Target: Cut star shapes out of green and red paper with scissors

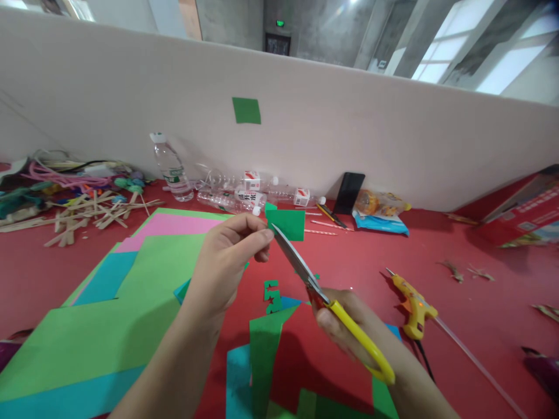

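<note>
Head view: the left hand (pixel 225 262) has thumb and forefinger pinched together at the left edge of a green piece (pixel 290 226), raised over the red tabletop (pixel 353 256). The right hand (pixel 360 311) grips the handles of yellow scissors (pixel 297 259); their tips overlap that edge beside the left thumb, contact undetermined. Rightward, tabletop separates scissors from glue gun (pixel 414 305). Plastic bottles (pixel 251 192) line the partition (pixel 131 87) behind.

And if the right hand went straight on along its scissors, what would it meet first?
Probably the green paper in the left hand: the tip of the scissors overlaps it in view, close beside the thumb. Depth is unclear, so contact cannot be confirmed.
</note>
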A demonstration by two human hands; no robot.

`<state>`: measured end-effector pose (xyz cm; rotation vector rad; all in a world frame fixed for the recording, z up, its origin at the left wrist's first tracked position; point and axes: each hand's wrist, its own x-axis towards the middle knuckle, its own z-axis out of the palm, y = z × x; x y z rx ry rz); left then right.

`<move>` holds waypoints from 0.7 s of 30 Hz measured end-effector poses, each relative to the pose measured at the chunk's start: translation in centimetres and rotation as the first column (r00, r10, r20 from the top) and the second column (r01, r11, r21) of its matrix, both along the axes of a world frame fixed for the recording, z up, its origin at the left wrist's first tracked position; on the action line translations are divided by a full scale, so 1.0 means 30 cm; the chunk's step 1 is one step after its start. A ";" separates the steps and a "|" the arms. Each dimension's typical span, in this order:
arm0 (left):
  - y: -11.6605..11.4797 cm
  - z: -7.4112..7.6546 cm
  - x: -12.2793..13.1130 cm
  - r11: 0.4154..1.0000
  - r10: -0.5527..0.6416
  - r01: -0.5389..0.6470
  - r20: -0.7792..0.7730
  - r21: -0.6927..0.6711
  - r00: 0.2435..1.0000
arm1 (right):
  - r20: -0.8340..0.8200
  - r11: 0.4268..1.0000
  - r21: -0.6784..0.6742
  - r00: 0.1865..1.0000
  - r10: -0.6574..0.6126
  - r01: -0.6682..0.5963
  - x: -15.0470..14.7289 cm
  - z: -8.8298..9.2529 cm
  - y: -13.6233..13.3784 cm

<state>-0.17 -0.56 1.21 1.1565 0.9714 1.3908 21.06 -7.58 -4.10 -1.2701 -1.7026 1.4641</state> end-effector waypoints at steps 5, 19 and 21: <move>0.001 0.001 -0.002 1.000 -0.004 0.004 -0.001 -0.007 1.000 | 0.035 1.000 0.005 0.999 -0.006 0.006 0.002 0.004 0.004; 0.001 -0.001 -0.004 1.000 -0.006 0.006 0.013 -0.016 1.000 | 0.109 0.993 0.117 0.994 -0.004 -0.009 0.007 -0.001 0.010; 0.002 -0.004 -0.005 1.000 -0.011 0.011 0.003 -0.003 1.000 | 0.082 0.995 0.097 0.997 0.001 -0.009 0.009 -0.004 0.007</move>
